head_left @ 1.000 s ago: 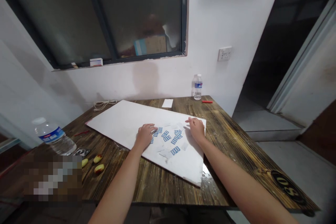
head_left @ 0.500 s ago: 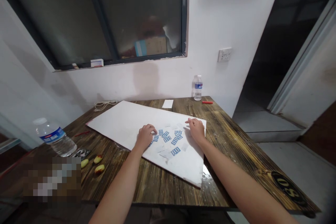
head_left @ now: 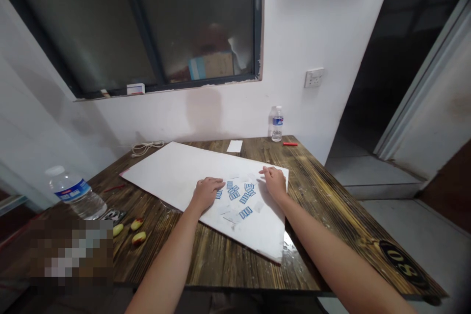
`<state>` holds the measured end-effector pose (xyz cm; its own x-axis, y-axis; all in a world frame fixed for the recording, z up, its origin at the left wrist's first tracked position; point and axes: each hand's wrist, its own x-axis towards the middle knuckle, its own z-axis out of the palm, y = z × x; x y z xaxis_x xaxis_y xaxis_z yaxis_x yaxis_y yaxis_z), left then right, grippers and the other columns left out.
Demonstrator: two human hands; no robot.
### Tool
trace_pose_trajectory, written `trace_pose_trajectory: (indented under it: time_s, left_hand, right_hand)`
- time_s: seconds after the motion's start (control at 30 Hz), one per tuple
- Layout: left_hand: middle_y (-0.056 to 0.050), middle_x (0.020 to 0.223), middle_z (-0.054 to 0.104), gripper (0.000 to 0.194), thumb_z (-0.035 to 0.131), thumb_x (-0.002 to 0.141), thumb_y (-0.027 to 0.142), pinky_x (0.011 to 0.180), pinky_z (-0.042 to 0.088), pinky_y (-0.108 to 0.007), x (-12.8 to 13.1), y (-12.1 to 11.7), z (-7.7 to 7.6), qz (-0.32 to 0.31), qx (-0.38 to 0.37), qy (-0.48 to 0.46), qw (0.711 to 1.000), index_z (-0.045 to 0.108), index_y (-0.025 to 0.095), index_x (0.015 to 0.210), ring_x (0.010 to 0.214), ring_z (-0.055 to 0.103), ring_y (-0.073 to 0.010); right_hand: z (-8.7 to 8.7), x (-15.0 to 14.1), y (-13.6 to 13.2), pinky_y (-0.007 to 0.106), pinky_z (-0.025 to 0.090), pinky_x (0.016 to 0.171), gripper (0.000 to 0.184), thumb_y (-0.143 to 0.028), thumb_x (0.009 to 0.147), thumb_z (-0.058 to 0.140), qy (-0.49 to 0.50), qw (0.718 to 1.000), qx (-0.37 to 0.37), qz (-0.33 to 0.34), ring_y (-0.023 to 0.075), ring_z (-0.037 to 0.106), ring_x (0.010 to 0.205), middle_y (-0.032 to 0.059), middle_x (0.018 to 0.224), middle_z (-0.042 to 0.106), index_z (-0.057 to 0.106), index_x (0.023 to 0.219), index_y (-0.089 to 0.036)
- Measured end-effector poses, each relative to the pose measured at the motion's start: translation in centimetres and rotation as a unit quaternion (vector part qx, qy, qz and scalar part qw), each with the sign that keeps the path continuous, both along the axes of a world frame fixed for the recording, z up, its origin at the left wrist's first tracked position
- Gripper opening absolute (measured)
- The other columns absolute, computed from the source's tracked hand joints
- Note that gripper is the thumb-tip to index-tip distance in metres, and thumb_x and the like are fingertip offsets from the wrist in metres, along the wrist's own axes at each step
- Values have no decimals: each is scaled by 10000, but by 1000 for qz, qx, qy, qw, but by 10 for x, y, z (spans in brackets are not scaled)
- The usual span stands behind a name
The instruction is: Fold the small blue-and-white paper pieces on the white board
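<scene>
Several small flat pieces with blue and white stripes (head_left: 244,198) lie scattered on a white board (head_left: 162,169), some overlapping. My left hand (head_left: 208,192) rests palm down at the left side of the cluster. Its fingers are stretched out to the right over the nearest piece (head_left: 219,194) and partly cover it. On the right of the cluster, my right hand (head_left: 274,180) hovers over or rests on the board, loosely bent, with fingers apart and nothing visible in them. Faint clear or pale scraps (head_left: 258,206) lie among the pieces.
The board lies slanted on a dark wooden table (head_left: 320,216). To the left are a large water bottle (head_left: 75,194), cut fruit pieces (head_left: 139,238) and a red pen (head_left: 115,188). Along the back are a cable (head_left: 147,147), white paper (head_left: 234,146), a small bottle (head_left: 277,125) and a red stick (head_left: 290,144).
My left hand has straightened its fingers and reached slightly right, and the pieces nearest it have shifted right. My right hand is nearly still.
</scene>
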<state>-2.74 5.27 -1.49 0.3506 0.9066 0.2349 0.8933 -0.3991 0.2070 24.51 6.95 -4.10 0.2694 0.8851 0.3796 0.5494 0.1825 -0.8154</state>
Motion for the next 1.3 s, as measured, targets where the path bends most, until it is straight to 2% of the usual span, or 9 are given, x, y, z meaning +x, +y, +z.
trace_pose_trajectory:
  time_s: [0.13,0.27,0.37,0.5,0.73,0.9,1.13,1.2,1.3]
  left_hand:
    - [15,1238,649,352,448,889,221,982,328,-422,1,-3,3,13,2,1,1000,683,356,1114,1148,518,-212]
    - [-11,1106,706,304,449,901,256,964,327,-409,3,-7,9,17,18,5,1000,719,313,1029,1070,547,-213]
    - [-38,1017,720,291,452,899,248,930,344,-397,4,-7,12,33,31,12,999,723,273,1002,1020,554,-219]
    - [-59,1015,698,293,450,887,217,899,364,-382,3,-6,11,46,33,23,998,717,253,1001,1018,542,-224]
    - [-47,1119,669,322,438,881,199,909,372,-394,3,-7,10,23,27,26,999,706,266,1047,1063,533,-227]
    - [-41,1224,646,323,439,908,306,981,355,-415,3,-6,9,16,14,17,1000,678,279,1125,1159,507,-229]
    - [-52,1461,443,469,413,913,467,1085,263,-484,2,-2,-3,6,-33,31,999,520,279,1329,1361,344,-277]
    - [-67,1477,417,484,395,916,483,1097,236,-504,2,-2,-3,5,-39,29,999,520,251,1322,1386,304,-294]
    - [-94,1425,481,424,402,917,459,1083,265,-485,3,-3,1,20,-22,10,1000,597,206,1197,1372,331,-297]
  right_hand:
    - [0,0,0,384,347,866,476,-441,902,337,0,1000,-1,2,265,540,996,66,957,710,727,759,-209]
    - [0,0,0,385,353,857,479,-445,899,338,-2,1000,-1,3,271,537,994,73,954,709,728,756,-207]
    - [0,0,0,385,352,870,476,-437,901,340,-2,1000,4,4,268,538,996,78,957,709,727,752,-204]
    - [-2,0,2,383,349,875,476,-442,903,338,-8,1000,4,5,264,540,992,76,956,707,727,764,-205]
    - [-5,1,3,378,342,865,475,-452,904,338,-14,1000,1,8,267,536,998,72,965,708,726,768,-213]
    - [-5,1,3,370,346,866,480,-451,902,335,-16,1000,2,3,260,542,994,67,947,713,727,760,-213]
    - [-3,0,2,381,351,855,480,-460,900,332,-6,1000,-4,6,270,537,993,63,937,715,722,755,-220]
    - [-2,0,1,385,349,858,477,-455,901,331,-5,1000,-4,5,272,538,993,61,933,716,719,755,-220]
    - [-1,0,0,380,353,855,481,-455,903,329,1,1000,-1,9,269,542,992,64,932,715,719,758,-215]
